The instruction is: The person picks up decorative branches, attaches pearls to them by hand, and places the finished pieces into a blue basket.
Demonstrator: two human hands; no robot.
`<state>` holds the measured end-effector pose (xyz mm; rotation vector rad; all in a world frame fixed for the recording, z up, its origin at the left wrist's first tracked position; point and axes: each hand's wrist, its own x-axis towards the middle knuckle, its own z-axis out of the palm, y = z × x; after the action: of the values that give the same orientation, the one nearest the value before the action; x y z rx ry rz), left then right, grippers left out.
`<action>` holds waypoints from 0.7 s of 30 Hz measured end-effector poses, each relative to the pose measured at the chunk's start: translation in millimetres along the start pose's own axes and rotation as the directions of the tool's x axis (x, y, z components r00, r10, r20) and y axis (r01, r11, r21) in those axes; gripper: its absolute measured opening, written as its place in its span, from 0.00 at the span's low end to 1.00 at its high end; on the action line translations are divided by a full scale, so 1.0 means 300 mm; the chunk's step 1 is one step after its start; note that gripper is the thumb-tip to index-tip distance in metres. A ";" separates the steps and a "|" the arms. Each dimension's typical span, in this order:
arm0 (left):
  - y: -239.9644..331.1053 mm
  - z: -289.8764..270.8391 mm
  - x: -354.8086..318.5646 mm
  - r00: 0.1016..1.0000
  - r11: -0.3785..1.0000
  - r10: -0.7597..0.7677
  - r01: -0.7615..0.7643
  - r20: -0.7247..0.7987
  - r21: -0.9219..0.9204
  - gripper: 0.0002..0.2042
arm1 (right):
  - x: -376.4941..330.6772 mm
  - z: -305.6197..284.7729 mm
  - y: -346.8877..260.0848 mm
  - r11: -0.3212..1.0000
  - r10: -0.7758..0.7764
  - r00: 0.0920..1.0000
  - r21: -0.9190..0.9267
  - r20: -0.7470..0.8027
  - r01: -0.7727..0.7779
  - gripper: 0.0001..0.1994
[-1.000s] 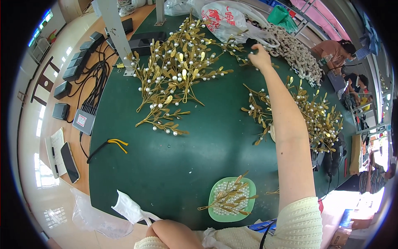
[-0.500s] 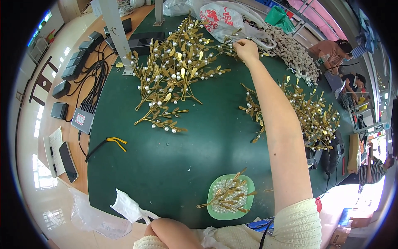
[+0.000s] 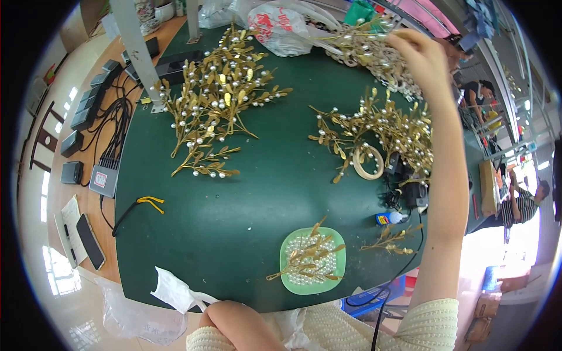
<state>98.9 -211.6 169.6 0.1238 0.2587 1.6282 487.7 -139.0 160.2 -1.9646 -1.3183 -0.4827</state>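
Observation:
My right hand [image 3: 420, 57] is raised at the far right, fingers closed on a gold leaf sprig [image 3: 358, 36]. The sprig reaches leftward over a heap of pale beaded strands [image 3: 389, 73]. Of my left arm only a bent part [image 3: 237, 322] shows at the near edge; that hand is out of sight. Below my right hand lies a pile of gold pearl sprigs [image 3: 380, 126], partly covered by my forearm. A larger bunch of pearl sprigs [image 3: 219, 88] spreads at the far left. Near me, a green dish [image 3: 341, 263] holds loose white pearls [image 3: 304, 275], with leaf sprigs without pearls [image 3: 310, 257] across them.
A tape roll [image 3: 368, 162], small blue-and-white bottle [image 3: 391, 218], black adapter [image 3: 416, 195] and loose sprig [image 3: 389, 240] lie near my right forearm. Black power adapters [image 3: 88, 117], a phone [image 3: 91, 241] and a metal post [image 3: 134, 52] stand or lie leftward. Other people [image 3: 518, 205] are at right.
My right hand has moved right, carrying the sprig away from the left bunch. The view has shifted, and the tape roll, bottle and loose sprig now show beside my forearm.

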 end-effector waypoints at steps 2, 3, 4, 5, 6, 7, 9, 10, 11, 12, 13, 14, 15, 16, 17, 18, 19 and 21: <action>-0.022 -0.020 0.003 1.000 1.000 -0.006 0.006 -0.010 0.004 0.11 | -0.160 -0.189 -0.095 0.996 0.083 0.992 -0.017 -0.097 -0.085 0.13; -0.029 -0.034 0.000 1.000 1.000 -0.007 0.007 -0.010 0.006 0.11 | -0.248 -0.302 -0.081 0.970 0.230 0.971 -0.070 -0.058 -0.234 0.12; -0.032 -0.047 -0.004 1.000 1.000 -0.007 0.007 -0.009 0.009 0.11 | -0.351 -0.395 -0.104 0.955 0.295 0.952 -0.001 -0.088 -0.296 0.11; -0.027 -0.057 -0.010 1.000 1.000 -0.029 0.029 -0.006 -0.004 0.11 | -0.467 -0.511 -0.120 0.944 0.330 0.921 0.073 -0.205 -0.322 0.11; -0.029 -0.111 -0.001 0.863 0.973 0.040 0.081 0.503 -0.216 0.11 | -0.596 -0.634 -0.095 0.917 0.394 0.883 0.044 -0.257 -0.396 0.12; -0.073 -0.080 0.012 0.859 0.974 0.021 0.097 0.511 -0.203 0.11 | -0.717 -0.724 -0.106 0.910 0.412 0.871 0.072 -0.269 -0.409 0.13; -0.185 0.022 0.044 0.605 0.264 0.793 -0.453 -0.076 -0.851 0.10 | -0.974 -0.873 -0.166 0.799 0.503 0.749 -0.097 -0.431 -0.593 0.12; -0.152 -0.028 0.023 0.621 0.281 0.782 -0.437 -0.060 -0.854 0.10 | -1.109 -0.929 -0.168 0.741 0.572 0.638 -0.011 -0.515 -0.672 0.11; -0.085 -0.119 0.001 0.713 0.717 0.547 -0.128 0.438 -0.686 0.10 | -1.247 -0.982 -0.166 0.673 0.619 0.553 0.015 -0.557 -0.739 0.10; -0.045 -0.174 -0.012 0.619 0.942 0.107 0.188 0.778 -0.278 0.09 | -1.342 -0.997 -0.189 0.626 0.626 0.511 -0.011 -0.589 -0.780 0.09; -0.041 -0.183 -0.017 0.614 0.937 0.079 0.224 0.785 -0.270 0.09 | -1.440 -1.020 -0.196 0.531 0.672 0.451 -0.042 -0.588 -0.846 0.09; -0.049 -0.191 -0.032 0.566 0.954 0.094 0.183 0.819 -0.236 0.09 | -1.532 -1.026 -0.192 0.441 0.740 0.362 0.002 -0.567 -0.898 0.08; -0.058 -0.200 -0.064 0.504 0.971 0.111 0.129 0.857 -0.201 0.09 | -1.631 -1.002 -0.161 0.387 0.766 0.370 -0.083 -0.525 -0.918 0.09; -0.076 -0.196 -0.085 0.478 0.972 0.178 0.052 0.860 -0.230 0.06 | -1.736 -1.011 -0.142 0.309 0.803 0.315 -0.099 -0.506 -0.946 0.10; -0.079 -0.201 -0.109 0.480 0.968 0.153 0.102 0.864 -0.228 0.06 | -1.869 -1.003 -0.086 0.352 0.800 0.390 -0.169 -0.456 -0.921 0.12; -0.080 -0.204 -0.126 0.456 0.975 0.162 0.060 0.875 -0.212 0.05 | -2.028 -0.980 -0.024 0.290 0.751 0.410 -0.299 -0.518 -0.909 0.12; -0.088 -0.210 -0.136 0.419 0.981 0.179 -0.003 0.890 -0.196 0.03 | -2.059 -0.897 -0.009 0.212 0.826 0.288 -0.208 -0.484 -0.955 0.11; -0.088 -0.204 -0.151 0.348 0.982 0.171 0.013 0.922 -0.187 0.03 | -2.199 -0.787 0.062 0.152 0.892 0.203 -0.155 -0.404 -0.976 0.09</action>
<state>113.6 -260.8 107.6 0.9505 -0.8218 1.4038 253.2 -740.3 -113.2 -2.4973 0.4383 -0.2684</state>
